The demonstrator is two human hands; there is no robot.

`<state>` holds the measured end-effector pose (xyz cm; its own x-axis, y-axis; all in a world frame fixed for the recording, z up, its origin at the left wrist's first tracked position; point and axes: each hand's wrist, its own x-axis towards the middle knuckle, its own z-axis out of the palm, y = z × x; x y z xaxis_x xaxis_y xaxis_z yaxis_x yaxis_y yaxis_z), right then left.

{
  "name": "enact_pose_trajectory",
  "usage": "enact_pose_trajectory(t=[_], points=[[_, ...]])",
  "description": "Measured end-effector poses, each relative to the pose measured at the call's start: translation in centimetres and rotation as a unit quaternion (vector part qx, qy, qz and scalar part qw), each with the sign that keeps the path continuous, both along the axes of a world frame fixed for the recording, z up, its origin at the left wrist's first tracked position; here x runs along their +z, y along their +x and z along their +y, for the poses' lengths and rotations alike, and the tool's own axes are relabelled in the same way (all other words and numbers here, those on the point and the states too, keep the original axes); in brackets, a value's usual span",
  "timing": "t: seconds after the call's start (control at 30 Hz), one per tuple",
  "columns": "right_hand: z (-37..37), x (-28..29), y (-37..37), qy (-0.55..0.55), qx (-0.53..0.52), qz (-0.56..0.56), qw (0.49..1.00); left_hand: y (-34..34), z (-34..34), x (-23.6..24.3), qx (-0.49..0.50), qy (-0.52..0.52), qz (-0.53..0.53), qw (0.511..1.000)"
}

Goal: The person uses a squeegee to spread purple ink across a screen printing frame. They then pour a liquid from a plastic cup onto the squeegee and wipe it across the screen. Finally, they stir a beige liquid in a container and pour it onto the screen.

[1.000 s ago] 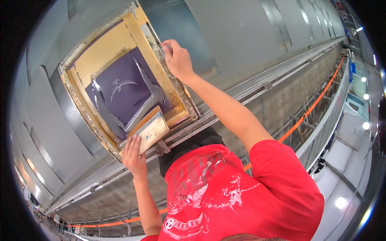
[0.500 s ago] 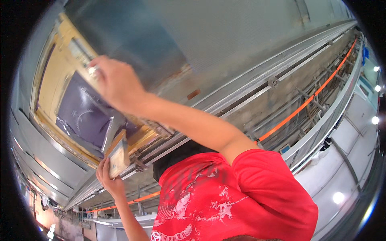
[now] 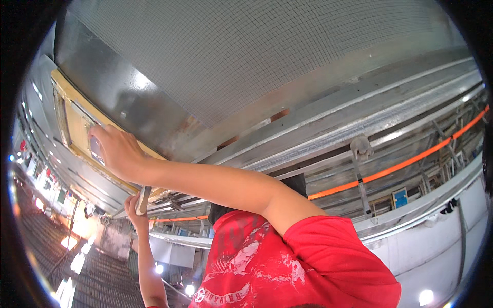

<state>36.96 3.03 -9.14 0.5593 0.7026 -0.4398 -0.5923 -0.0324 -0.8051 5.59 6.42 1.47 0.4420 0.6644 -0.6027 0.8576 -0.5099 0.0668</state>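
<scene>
To the left lies a yellow-edged screen printing frame (image 3: 69, 88); most of its mesh is hidden by my right arm. My right hand (image 3: 121, 155) is closed at the frame's side, with bent fingers over it; a silvery bit shows beneath them. Lower down, my left hand (image 3: 134, 211) grips a squeegee (image 3: 143, 199) with a pale handle and a dark edge, held upright beside the frame's near end.
Past the frame stretches a long metal table (image 3: 136, 110) with a fine grid-patterned surface (image 3: 287, 36). Metal rails (image 3: 339, 138) run along its near side, with a roller bracket (image 3: 361, 148). An orange strip (image 3: 390, 169) and lower racks lie nearer me.
The view has tilted and shifted. The frame now appears more edge-on, its dark purple ink area out of sight. The squeegee has turned from showing its broad face to showing its narrow side.
</scene>
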Motion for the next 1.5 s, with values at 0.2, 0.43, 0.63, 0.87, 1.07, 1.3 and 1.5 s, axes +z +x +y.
enact_pose_trajectory(t=[0.2,0.43,0.63,0.87,1.07,1.3,1.5], points=[[0.4,0.0,-0.4,-0.006,0.005,0.023,1.0,0.0,0.4,0.5,0.014,-0.02,0.034,0.999],[1.0,-0.4,-0.5,-0.003,0.017,-0.025,1.0,0.4,0.5,-0.2,0.007,-0.002,0.016,1.0],[-0.2,-0.1,-1.2,-0.06,0.035,-0.159,0.985,-3.4,-1.2,-1.5,0.008,0.064,-0.031,0.997],[-1.2,-2.8,0.6,-0.149,0.102,-0.284,0.942,-1.8,-5.9,-5.5,0.048,0.173,-0.084,0.98],[1.0,-0.7,0.3,-0.167,0.106,-0.33,0.923,-0.8,-8.1,-4.3,0.103,0.237,-0.118,0.959],[2.5,5.2,4.6,-0.053,0.101,-0.431,0.895,3.2,-11.5,-2.7,0.134,0.228,-0.215,0.94],[-2.7,10.5,16.7,-0.073,0.131,-0.522,0.839,12.4,-14.6,-1.8,0.057,0.158,-0.347,0.923]])
